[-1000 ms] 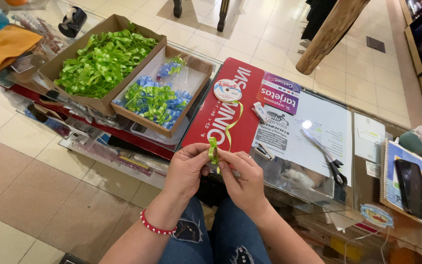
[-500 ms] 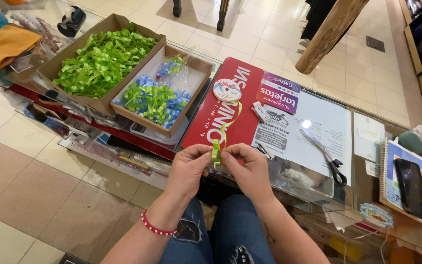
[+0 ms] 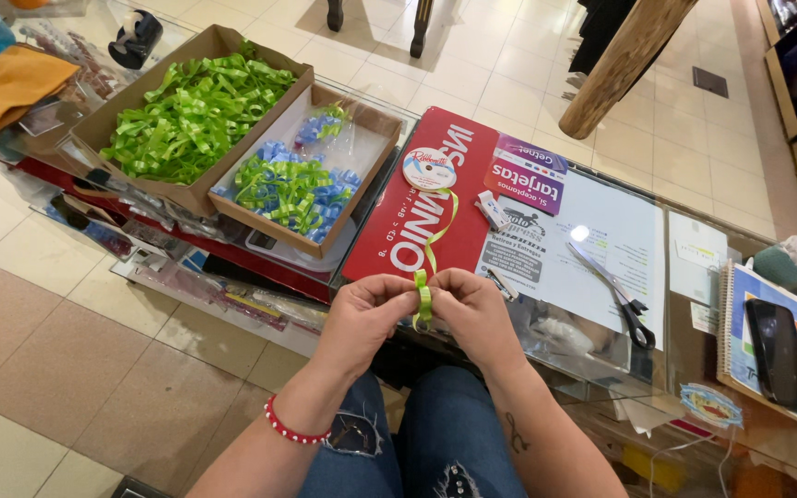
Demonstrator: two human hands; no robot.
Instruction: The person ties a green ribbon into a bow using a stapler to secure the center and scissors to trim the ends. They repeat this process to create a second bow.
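a narrow lime-green ribbon [image 3: 423, 300] is pinched between the left hand [image 3: 366, 318] and the right hand [image 3: 477, 315], both held just above the near edge of a glass counter [image 3: 694, 369]. the fingertips of both hands are pressed together on a short folded loop of the ribbon, the thumbs nearly touching at its sides. from the pinched loop the ribbon is seen rising in a loose curve to a small round white spool [image 3: 429, 170], which is laid flat on a red printed sheet under the glass [image 3: 417, 221]. a red beaded bracelet [image 3: 290, 430] is worn on the left wrist, and blue denim jeans [image 3: 435, 443] are seen below the hands.

to the left, two shallow brown cardboard trays are set side by side: the larger tray [image 3: 94, 129] is filled with lime-green ribbon pieces [image 3: 191, 115], and the smaller tray [image 3: 362, 175] holds mixed blue and green ribbon pieces [image 3: 292, 184] partly in a clear bag. a pair of black-handled scissors [image 3: 615, 295] is lying on the glass to the right of the hands, well apart from them. further right, a black phone [image 3: 779, 353] is resting on a spiral notebook with a blue cover [image 3: 740, 304]. a slanted wooden post [image 3: 624, 60] is seen beyond the counter, over a tiled floor [image 3: 509, 55].
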